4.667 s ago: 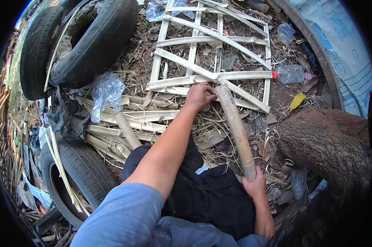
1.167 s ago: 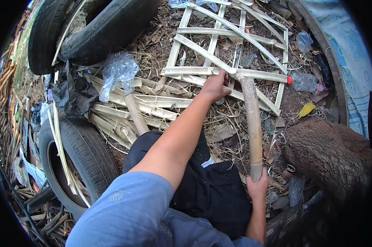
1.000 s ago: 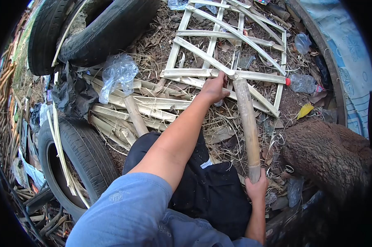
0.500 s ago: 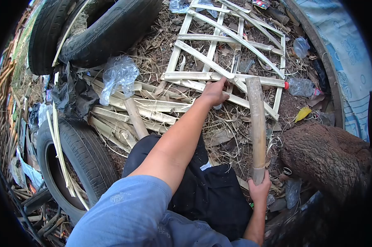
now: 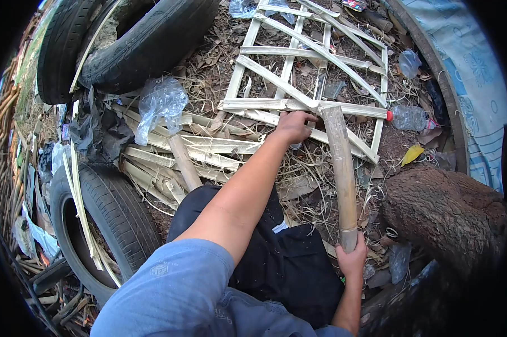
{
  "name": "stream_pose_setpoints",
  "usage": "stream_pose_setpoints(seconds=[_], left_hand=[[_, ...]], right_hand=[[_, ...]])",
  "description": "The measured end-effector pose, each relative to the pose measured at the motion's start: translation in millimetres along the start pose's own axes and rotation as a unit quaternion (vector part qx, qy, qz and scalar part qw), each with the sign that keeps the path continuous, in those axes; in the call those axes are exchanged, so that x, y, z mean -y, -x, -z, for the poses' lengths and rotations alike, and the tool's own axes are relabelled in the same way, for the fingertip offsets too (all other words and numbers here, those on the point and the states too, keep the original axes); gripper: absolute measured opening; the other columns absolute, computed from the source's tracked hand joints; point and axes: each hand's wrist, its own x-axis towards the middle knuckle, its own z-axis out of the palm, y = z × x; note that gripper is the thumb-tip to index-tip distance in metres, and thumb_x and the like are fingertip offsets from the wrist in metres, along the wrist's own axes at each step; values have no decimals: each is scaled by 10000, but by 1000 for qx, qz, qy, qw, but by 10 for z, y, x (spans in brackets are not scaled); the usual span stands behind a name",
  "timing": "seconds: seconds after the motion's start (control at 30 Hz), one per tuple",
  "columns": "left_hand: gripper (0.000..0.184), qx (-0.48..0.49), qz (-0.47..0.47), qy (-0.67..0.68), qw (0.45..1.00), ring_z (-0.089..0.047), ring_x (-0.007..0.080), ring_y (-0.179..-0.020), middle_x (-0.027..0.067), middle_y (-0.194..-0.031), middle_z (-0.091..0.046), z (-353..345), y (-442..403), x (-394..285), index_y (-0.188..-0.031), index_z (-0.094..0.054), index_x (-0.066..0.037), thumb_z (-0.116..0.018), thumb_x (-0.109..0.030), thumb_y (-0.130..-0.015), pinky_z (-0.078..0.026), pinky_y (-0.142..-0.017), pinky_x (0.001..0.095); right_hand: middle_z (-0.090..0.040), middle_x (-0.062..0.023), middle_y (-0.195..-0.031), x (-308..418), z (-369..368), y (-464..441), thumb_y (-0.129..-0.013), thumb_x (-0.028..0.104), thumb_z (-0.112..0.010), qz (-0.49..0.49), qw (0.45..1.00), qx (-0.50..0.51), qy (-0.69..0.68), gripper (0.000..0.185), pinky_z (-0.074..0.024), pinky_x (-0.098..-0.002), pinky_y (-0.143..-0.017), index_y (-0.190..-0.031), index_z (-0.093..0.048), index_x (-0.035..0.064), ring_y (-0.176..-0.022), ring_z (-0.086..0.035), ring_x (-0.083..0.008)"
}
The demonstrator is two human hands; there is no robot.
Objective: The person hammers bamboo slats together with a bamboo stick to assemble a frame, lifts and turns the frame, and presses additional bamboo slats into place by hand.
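A woven lattice of pale split bamboo strips (image 5: 305,105) lies on the ground ahead of me. My left hand (image 5: 291,127) is at its near edge, fingers curled round the lower slanting bamboo strip (image 5: 327,138); part of the grip is hidden behind the hand. In my right hand (image 5: 352,257) is a thick bamboo stick (image 5: 341,168), gripped by its near end. The stick points away from me, and its far end overlaps the lattice's near edge, just right of my left hand. Whether it touches the strips I cannot tell.
Old tyres (image 5: 121,210) stand on the left, beside a pile of split bamboo (image 5: 208,145) and a clear plastic bag (image 5: 162,104). A thick tree trunk (image 5: 441,210), a plastic bottle (image 5: 409,118) and a blue patterned sheet (image 5: 478,73) are on the right. Leaves and shavings litter the ground.
The far end of the bamboo stick has swung left, closer to my left hand and the strip crossing. My left hand has stayed almost in place, its fingers shifting slightly.
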Motion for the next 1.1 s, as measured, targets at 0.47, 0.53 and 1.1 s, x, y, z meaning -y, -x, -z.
stream_pose_setpoints(seconds=[0.47, 0.53, 1.1], left_hand=[[430, 15, 24, 10, 1000, -580, 324, -1119, 128, -1163, -686, 107, 72, -109, -1207, -704, -256, -698, -235, -777, -345, -1068, 379], [433, 19, 31, 15, 999, -574, 326, -1128, 126, -1159, -686, 80, 45, -95, -1206, -705, -257, -700, -229, -774, -340, -1071, 382], [534, -83, -50, 66, 993, -641, 349, -1055, 182, -1105, -688, -18, 67, -72, -1267, -620, -148, -711, -119, -741, -480, -946, 405]], right_hand=[[-659, -233, -807, -109, -16, -26, -671, 139, -723, -9, 1000, 13, -16, 390, -517, -477, -705, -1004, -571, 3, -781, -668, -435], [-658, -235, -808, -81, -4, -26, -669, 139, -725, -16, 1000, 17, -16, 391, -516, -478, -708, -1000, -569, 1, -786, -668, -434], [-659, -230, -782, -87, 36, -35, -665, 136, -733, -12, 999, 16, -26, 360, -518, -464, -691, -951, -567, -7, -764, -671, -431]])
